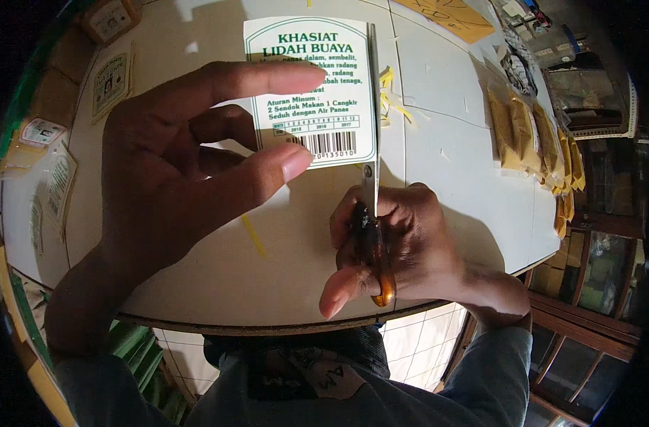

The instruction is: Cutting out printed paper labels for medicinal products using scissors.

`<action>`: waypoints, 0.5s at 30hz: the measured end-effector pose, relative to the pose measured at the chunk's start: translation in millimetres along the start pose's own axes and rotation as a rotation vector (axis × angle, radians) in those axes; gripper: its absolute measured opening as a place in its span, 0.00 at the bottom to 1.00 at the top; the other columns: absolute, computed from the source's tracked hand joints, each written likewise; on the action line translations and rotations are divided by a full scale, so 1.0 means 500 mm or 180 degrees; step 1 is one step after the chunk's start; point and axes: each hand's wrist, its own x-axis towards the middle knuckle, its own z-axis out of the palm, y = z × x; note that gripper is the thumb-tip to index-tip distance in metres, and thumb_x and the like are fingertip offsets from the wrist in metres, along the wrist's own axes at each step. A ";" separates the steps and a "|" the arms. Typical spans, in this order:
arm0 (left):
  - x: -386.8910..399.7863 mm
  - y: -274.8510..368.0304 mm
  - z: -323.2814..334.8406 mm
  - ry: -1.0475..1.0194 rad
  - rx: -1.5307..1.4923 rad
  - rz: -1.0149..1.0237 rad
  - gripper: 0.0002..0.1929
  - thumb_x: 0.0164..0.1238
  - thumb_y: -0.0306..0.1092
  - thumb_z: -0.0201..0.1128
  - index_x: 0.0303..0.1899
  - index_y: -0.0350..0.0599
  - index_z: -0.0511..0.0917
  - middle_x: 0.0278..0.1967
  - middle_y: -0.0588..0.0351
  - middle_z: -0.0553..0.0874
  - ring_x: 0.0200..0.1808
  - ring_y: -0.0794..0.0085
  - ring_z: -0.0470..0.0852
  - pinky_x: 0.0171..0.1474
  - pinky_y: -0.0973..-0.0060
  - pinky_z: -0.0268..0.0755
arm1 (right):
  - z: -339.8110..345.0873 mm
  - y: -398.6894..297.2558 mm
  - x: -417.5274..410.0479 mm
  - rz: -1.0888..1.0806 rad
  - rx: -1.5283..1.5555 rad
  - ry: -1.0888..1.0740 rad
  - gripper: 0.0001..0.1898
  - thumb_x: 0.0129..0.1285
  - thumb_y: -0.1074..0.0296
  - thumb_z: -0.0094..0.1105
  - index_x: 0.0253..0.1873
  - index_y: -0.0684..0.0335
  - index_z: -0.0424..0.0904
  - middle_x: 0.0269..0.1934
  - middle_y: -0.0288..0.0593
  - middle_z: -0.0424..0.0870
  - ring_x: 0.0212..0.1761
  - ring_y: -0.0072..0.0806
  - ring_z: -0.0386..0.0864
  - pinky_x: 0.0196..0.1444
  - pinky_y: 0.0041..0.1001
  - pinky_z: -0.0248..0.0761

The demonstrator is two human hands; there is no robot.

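Observation:
A white paper label [313, 111] with green print and a barcode is held upright above the table. My left hand [164, 155] grips it from its left side, thumb and index finger across the front. The other left fingers curl behind, partly hidden by the card. My right hand [415, 235] holds a pair of scissors [371, 184] with dark and amber-coloured handles, its thumb extending past the lower loop. The blades point away from me and run along the label's right edge. Whether they are fully closed is hard to see.
Yellow and white paper trimmings [391, 99] lie on the white table [303, 293] beyond the scissors. A yellow strip [254, 236] rests nearer me. Printed labels [110, 85] sit at left. Plastic bags of brown contents [522, 131] line the right side; a handwritten orange sheet [452, 21] is at the back.

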 end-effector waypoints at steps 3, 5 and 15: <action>0.001 0.003 -0.003 -0.0019 0.0058 -0.0188 0.23 0.57 0.23 0.62 0.57 0.36 0.73 0.51 0.49 0.80 0.50 0.70 0.81 0.53 0.73 0.75 | -0.002 0.001 0.002 0.0025 0.0053 -0.0010 0.22 0.42 0.57 0.79 0.30 0.64 0.73 0.15 0.32 0.77 0.18 0.08 0.72 0.19 0.11 0.61; -0.003 -0.003 -0.002 -0.0022 -0.0012 -0.0080 0.23 0.57 0.24 0.62 0.57 0.36 0.73 0.50 0.49 0.81 0.50 0.70 0.81 0.53 0.73 0.75 | 0.000 0.000 0.004 0.0004 0.0051 -0.0039 0.22 0.42 0.57 0.79 0.30 0.64 0.73 0.15 0.31 0.77 0.17 0.08 0.72 0.18 0.11 0.61; -0.003 -0.002 0.001 -0.0088 -0.0085 -0.0126 0.23 0.57 0.23 0.62 0.57 0.36 0.72 0.47 0.49 0.82 0.49 0.71 0.81 0.51 0.75 0.75 | -0.003 -0.003 0.002 0.0026 -0.0049 0.0052 0.22 0.42 0.55 0.79 0.29 0.63 0.74 0.15 0.30 0.77 0.17 0.07 0.71 0.18 0.11 0.59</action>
